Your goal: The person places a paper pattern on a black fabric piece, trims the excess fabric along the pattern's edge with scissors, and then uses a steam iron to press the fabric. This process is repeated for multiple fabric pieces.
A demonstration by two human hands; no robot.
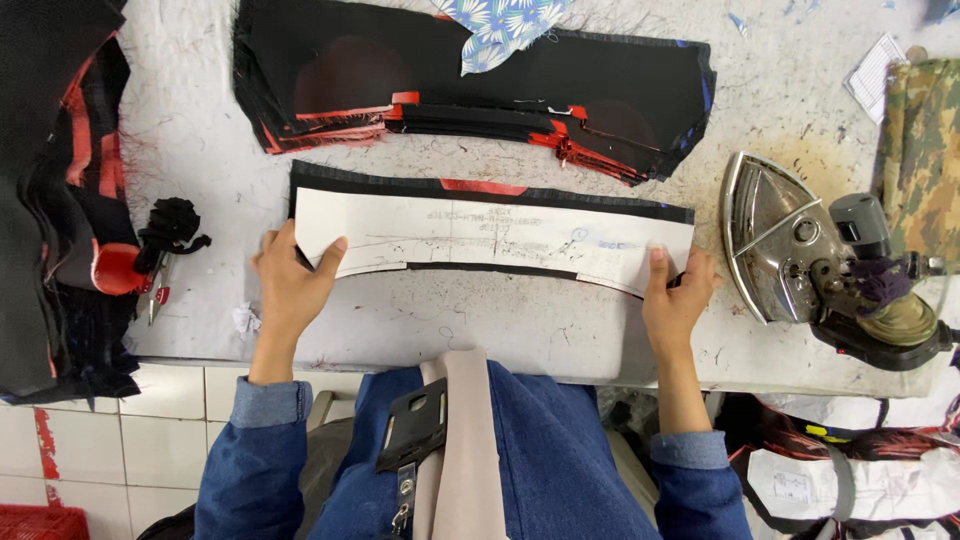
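**Pattern held flat on black strip, both ends pinned**

- Left hand (292,285) flat on the left end of the white paper pattern (480,238), fingers spread, thumb on the paper edge. Pressing, not clenched.
- Right hand (677,295) on the right end, fingertips down on the paper, thumb tucked under the edge. Looks like a light pinch on paper and cloth together.
- Pattern lies on a long black fabric strip (420,182), mid-table (470,320), just in front of the person. Black shows along the pattern's far edge and a little below it; a red patch peeks out at the top middle.

Risks, as I judge them:
- Paper could slide off line with the strip if one hand lifts first; only the ends are held, the middle lies free.
- Iron (790,250) rests on its side just right of the right hand. An elbow swing that way could knock it, and if it is hot, burn.
- Loose threads litter the table and could get trapped under the paper.

Edges and room:
- Near table edge is close below both hands; little room to draw the strip closer.
- Stack of black and red pieces (480,90) sits beyond, a narrow bare gap between.
- Left: scissors (155,295) and a dark cloth pile (50,200), apart from the left hand. Bare table between gives some room for sliding leftward.
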